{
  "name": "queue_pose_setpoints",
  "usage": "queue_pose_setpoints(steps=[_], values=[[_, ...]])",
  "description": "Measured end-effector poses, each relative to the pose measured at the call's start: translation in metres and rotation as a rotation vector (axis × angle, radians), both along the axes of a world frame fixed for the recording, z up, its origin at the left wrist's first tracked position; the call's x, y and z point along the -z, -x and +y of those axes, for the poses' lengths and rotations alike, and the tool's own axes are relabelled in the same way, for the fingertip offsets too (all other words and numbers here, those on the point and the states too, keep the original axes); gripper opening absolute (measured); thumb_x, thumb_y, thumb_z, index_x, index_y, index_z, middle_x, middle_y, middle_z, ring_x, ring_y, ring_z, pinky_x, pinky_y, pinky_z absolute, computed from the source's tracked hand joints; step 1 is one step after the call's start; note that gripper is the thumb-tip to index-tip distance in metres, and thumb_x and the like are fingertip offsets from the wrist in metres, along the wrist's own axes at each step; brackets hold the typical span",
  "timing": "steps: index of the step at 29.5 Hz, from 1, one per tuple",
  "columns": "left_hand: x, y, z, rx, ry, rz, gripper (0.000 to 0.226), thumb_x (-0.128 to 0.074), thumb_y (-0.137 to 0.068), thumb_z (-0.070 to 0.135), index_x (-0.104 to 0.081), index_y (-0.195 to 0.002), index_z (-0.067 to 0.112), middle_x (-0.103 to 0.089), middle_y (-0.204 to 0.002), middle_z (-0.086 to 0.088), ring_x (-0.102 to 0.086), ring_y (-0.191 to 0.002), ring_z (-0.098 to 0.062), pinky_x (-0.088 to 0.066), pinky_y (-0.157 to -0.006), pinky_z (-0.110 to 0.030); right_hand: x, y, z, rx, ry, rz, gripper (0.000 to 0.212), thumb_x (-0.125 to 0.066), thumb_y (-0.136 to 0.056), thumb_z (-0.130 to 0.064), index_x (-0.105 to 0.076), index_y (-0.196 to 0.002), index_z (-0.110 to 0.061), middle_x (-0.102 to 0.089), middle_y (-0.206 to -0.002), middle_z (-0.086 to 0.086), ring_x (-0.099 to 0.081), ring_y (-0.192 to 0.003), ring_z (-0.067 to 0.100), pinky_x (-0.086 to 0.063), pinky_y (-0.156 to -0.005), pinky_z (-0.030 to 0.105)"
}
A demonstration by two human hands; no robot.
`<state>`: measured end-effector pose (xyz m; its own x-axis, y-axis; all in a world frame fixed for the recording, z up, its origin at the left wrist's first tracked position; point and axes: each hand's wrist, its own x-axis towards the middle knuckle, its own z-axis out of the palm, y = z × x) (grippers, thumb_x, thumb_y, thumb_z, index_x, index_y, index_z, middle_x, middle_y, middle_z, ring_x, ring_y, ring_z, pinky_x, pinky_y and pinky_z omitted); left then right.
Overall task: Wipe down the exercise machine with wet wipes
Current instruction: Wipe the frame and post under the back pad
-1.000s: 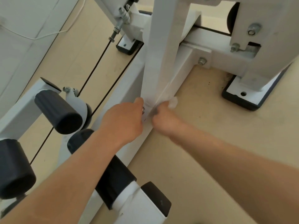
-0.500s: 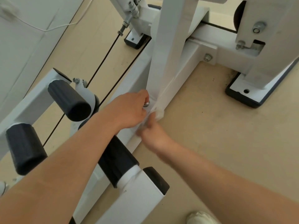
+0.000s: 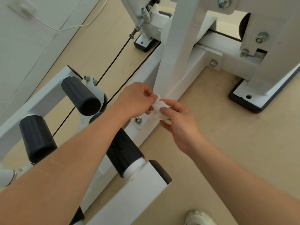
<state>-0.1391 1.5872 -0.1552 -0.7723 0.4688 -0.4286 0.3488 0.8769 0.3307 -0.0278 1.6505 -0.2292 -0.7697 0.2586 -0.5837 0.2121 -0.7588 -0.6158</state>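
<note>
Beige floor is showing dark specks beside the exercise machine. Above its base rail, the left hand and right hand are pinching the crumpled wet wipe between them. Uneven tugging could tear it or drop it onto that grit.

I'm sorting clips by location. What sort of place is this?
Probably a gym or home workout room: a white machine frame with black foam rollers and cables stands on a plain beige floor beside a wall.
</note>
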Motion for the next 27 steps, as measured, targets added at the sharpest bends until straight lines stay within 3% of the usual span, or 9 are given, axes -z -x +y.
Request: queue_pose_setpoints(steps=[5, 7, 9, 11, 13, 15, 17, 21, 27], values=[[-0.008, 0.001, 0.002, -0.053, -0.093, 0.192, 0.007, -0.065, -0.09, 0.021, -0.071, -0.087, 0.022, -0.066, -0.077, 0.01, -0.068, -0.076, -0.011, -0.059, -0.078, -0.033, 0.01, -0.012, 0.026, -0.169, -0.274, 0.039, 0.017, -0.065, -0.087, -0.004, -0.073, -0.093, -0.018, -0.065, -0.081, 0.001, -0.055, -0.069, 0.006, -0.047, -0.065, 0.021], [-0.011, -0.003, 0.004, -0.178, -0.247, 0.05, 0.012, -0.066, -0.09, 0.013, -0.069, -0.082, 0.023, -0.068, -0.083, 0.005, -0.069, -0.081, -0.014, -0.06, -0.075, -0.032, 0.012, -0.019, 0.038, -0.33, -0.589, -0.005, 0.025, -0.063, -0.084, -0.001, -0.071, -0.088, -0.025, -0.06, -0.081, -0.004, -0.049, -0.056, 0.0, -0.04, -0.052, 0.013], [-0.014, -0.006, 0.004, -0.288, -0.388, -0.13, 0.019, -0.063, -0.091, 0.006, -0.068, -0.082, 0.022, -0.07, -0.089, -0.002, -0.069, -0.088, -0.019, -0.06, -0.077, -0.032, 0.016, -0.024, 0.046, -0.455, -0.728, 0.002, 0.037, -0.06, -0.079, 0.003, -0.066, -0.091, -0.032, -0.06, -0.103, -0.007, -0.057, -0.08, -0.001, -0.044, -0.064, 0.014], [-0.017, -0.007, 0.003, -0.264, -0.397, -0.26, 0.018, -0.06, -0.093, 0.007, -0.068, -0.086, 0.022, -0.07, -0.095, -0.007, -0.068, -0.093, -0.021, -0.058, -0.08, -0.031, 0.012, -0.027, 0.057, -0.406, -0.526, 0.096, 0.045, -0.061, -0.073, -0.002, -0.061, -0.103, -0.035, -0.056, -0.124, -0.008, -0.052, -0.118, 0.004, -0.045, -0.084, 0.024], [-0.02, -0.01, 0.003, -0.19, -0.341, -0.338, 0.015, -0.059, -0.094, 0.012, -0.068, -0.088, 0.022, -0.071, -0.095, -0.01, -0.067, -0.088, -0.021, -0.058, -0.075, -0.032, 0.005, -0.023, 0.07, -0.277, -0.15, 0.239, 0.053, -0.066, -0.072, -0.014, -0.057, -0.12, -0.035, -0.055, -0.134, -0.007, -0.05, -0.128, 0.01, -0.045, -0.096, 0.033], [-0.018, -0.016, 0.004, -0.142, -0.321, -0.356, 0.01, -0.06, -0.094, 0.019, -0.069, -0.09, 0.024, -0.072, -0.092, -0.013, -0.069, -0.082, -0.024, -0.058, -0.071, -0.034, -0.007, -0.018, 0.077, -0.325, -0.061, 0.346, 0.055, -0.073, -0.082, -0.024, -0.053, -0.131, -0.034, -0.061, -0.132, -0.005, -0.058, -0.122, 0.013, -0.05, -0.097, 0.035], [-0.016, -0.022, 0.005, -0.092, -0.304, -0.278, 0.007, -0.063, -0.093, 0.027, -0.069, -0.091, 0.027, -0.07, -0.088, -0.017, -0.069, -0.079, -0.027, -0.057, -0.072, -0.038, -0.016, -0.014, 0.071, -0.442, -0.253, 0.392, 0.05, -0.071, -0.086, -0.02, -0.055, -0.132, -0.028, -0.069, -0.121, -0.003, -0.066, -0.11, 0.014, -0.054, -0.089, 0.029], [-0.015, -0.019, 0.004, 0.037, -0.211, -0.013, 0.007, -0.072, -0.085, 0.029, -0.065, -0.083, 0.031, -0.059, -0.052, 0.013, -0.055, -0.051, 0.003, -0.044, -0.053, -0.012, -0.014, -0.01, 0.062, -0.305, -0.467, 0.274, 0.03, -0.072, -0.086, -0.01, -0.068, -0.114, -0.018, -0.074, -0.1, -0.003, -0.071, -0.089, 0.01, -0.057, -0.077, 0.023], [-0.014, -0.017, 0.001, 0.241, 0.067, 0.114, 0.014, -0.067, -0.089, 0.025, -0.068, -0.102, 0.027, -0.068, -0.085, 0.011, -0.062, -0.077, -0.001, -0.045, -0.07, -0.012, -0.003, -0.014, 0.058, -0.371, -0.958, 0.153, 0.018, -0.073, -0.085, -0.024, -0.061, -0.072, -0.024, -0.058, -0.063, -0.009, -0.052, -0.054, -0.002, -0.035, -0.048, 0.01]])
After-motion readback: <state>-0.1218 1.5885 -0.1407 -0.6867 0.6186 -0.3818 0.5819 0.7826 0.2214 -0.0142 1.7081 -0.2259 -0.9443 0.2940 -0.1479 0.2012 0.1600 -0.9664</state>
